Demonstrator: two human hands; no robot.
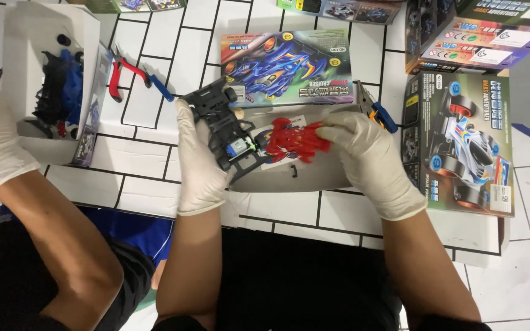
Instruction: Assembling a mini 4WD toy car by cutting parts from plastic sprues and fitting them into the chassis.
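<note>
My left hand (199, 160), in a white glove, grips a black toy car chassis (223, 125) with a small motor showing near its near end. My right hand (368, 156), also gloved, holds a red plastic parts frame (291, 142) right beside the chassis. Both are held over an open white box tray (305, 178) on the white tiled floor. A small black piece (294, 171) lies loose in the tray.
A colourful model car box (289, 64) lies behind the tray, and more boxes (461, 141) sit at the right. Red-handled pliers (124, 73) lie at the left near another white tray (44, 132) with blue and black parts. Another person's gloved arm (7, 159) reaches in at far left.
</note>
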